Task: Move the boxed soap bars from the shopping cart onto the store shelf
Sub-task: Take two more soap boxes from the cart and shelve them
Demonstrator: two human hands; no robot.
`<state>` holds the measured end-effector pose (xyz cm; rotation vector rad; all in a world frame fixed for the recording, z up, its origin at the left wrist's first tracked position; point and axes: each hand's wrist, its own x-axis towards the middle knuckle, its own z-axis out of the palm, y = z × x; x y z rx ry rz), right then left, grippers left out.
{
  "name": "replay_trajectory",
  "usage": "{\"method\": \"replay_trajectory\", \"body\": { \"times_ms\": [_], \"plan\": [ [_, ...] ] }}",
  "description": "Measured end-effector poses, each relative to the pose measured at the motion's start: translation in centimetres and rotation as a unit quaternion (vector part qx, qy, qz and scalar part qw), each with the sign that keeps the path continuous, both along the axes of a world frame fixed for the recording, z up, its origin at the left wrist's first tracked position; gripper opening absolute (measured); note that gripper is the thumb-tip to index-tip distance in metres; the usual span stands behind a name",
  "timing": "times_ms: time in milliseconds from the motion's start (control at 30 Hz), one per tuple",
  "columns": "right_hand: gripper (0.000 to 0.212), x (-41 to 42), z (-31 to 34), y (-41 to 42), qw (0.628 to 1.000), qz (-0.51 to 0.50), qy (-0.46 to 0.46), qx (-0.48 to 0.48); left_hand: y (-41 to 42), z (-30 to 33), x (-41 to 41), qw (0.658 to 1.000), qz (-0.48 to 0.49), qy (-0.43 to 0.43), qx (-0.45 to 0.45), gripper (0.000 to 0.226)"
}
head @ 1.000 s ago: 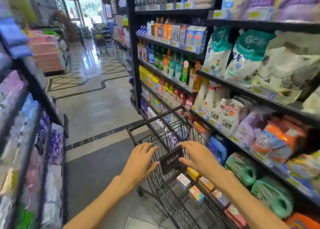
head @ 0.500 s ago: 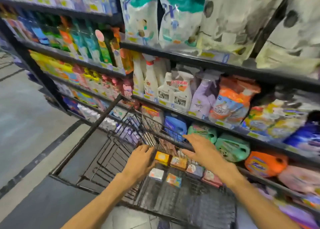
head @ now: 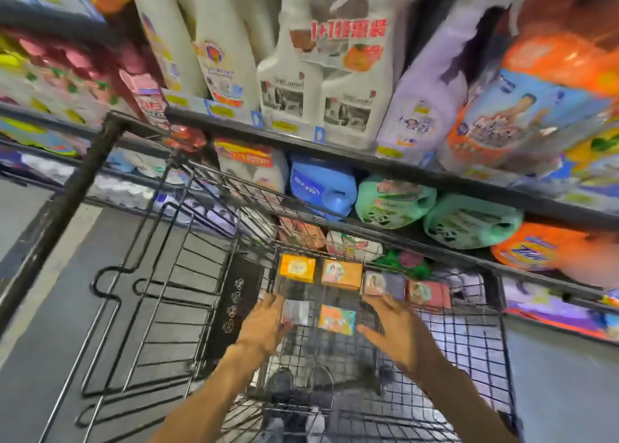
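White spray-bottle twin pack (head: 321, 84) reads "1+1"; orange detergent jug (head: 536, 255) at 3 o'clock reads "Tide". Six boxed soap bars (head: 336, 318) lie in black wire shopping cart (head: 469, 335). Left hand (head: 264, 325), fingers relaxed, touches silver-grey soap box (head: 296, 312); right hand (head: 398, 332) hovers, fingers spread, gripping nothing.

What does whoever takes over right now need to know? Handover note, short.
Left hand: open, fingertips at the pale soap box, no grip yet.
Right hand: open, spread beside the teal-and-orange box, holding nothing.
All six boxes lie in the cart: those two in front, four in a back row from the yellow box rightwards.
Done: nothing shelved.
Left: pick up every box and place it on the shelf.
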<state>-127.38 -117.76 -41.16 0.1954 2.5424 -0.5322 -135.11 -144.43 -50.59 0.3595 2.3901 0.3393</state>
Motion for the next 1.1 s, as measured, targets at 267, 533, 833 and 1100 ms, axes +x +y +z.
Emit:
{"method": "replay_trajectory", "body": {
  "times_ms": [267,533,833,1100],
  "plan": [
    [0.057,2.1,-9.4,-0.8,0.995,-0.085,-0.045,-0.017,0.5,-12.0,-1.7,0.996,0.029,-0.066,-0.051,0.083],
    [0.056,2.8,-12.7,-1.3,0.992,-0.108,-0.066,-0.020,0.8,-14.4,-2.1,0.996,0.030,-0.072,-0.038,0.077],
    [0.053,1.4,-15.3,-1.1,0.985,-0.161,-0.060,-0.032,-0.6,-11.3,-1.8,0.963,0.171,-0.130,0.160,0.063],
    [0.061,0.0,-21.8,-2.2,0.953,-0.274,-0.084,-0.101,-2.8,-10.5,-0.3,0.923,0.250,-0.138,0.257,0.047]
  ]
}}
